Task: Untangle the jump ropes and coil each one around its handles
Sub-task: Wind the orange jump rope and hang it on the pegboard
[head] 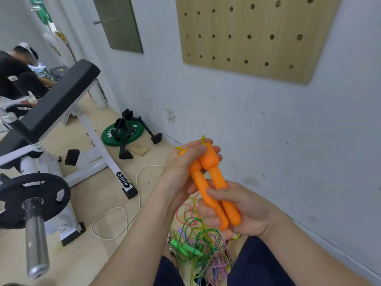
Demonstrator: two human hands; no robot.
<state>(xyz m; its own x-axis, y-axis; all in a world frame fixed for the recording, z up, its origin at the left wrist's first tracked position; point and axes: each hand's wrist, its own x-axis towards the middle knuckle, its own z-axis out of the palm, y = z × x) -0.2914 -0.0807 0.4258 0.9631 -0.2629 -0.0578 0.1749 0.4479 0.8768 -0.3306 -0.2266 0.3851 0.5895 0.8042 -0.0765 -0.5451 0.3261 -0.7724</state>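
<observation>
I hold the two orange handles side by side in front of me, both hands on them. My left hand grips the thick upper ends: the thumb lies across the front of the heads and the fingers curl round behind them. My right hand grips the thin lower ends, the thumb pressed across both shafts and the fingers curled beneath. The handles touch along their length and tilt up and away from my right hand toward my left.

A short piece of yellow rope sticks out of the top of the handles, just above my left fingertips. Where it runs from there I cannot tell.

Right below my hands, between my knees in dark trousers, lies the tangle of ropes: green, yellow, pink and purple strands looped through each other. A pair of green handles lies at its left edge, under my left forearm, and pink loops show just under my left wrist.

Left of my left hand a white cable curls over the floor, and beyond it stand a weight bench and a barbell. Beyond my left hand a green weight plate lies by the wall. Above my right hand a wooden pegboard hangs on the wall.
</observation>
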